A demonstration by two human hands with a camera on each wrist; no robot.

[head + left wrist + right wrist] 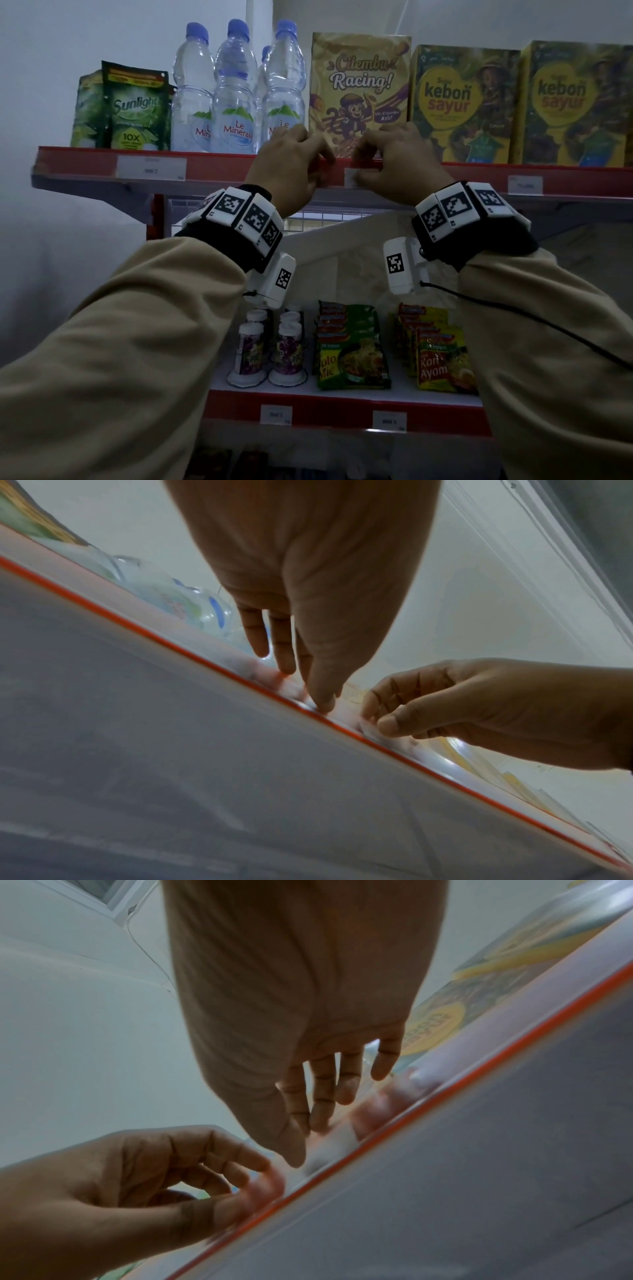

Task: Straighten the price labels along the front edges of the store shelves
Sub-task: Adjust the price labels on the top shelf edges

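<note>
On the upper shelf's red front rail (219, 168), a white price label (352, 179) sits between my two hands, mostly covered. My right hand (359, 164) pinches it, thumb on its face (298, 1158) and fingers over the rail's top. My left hand (322, 161) pinches the rail just left of the label, with its thumb tip (322, 707) on the front strip and its fingers behind. Other labels (151, 168) (525, 185) sit on the same rail. Two more (276, 415) (389, 421) are on the lower rail.
Right behind my hands stand water bottles (234, 102) and a Cilembu Racing box (359, 85). Sunlight pouches (135, 109) are at the left and kebon sayur boxes (466, 106) at the right. The lower shelf holds small bottles (251, 353) and noodle packs (352, 356).
</note>
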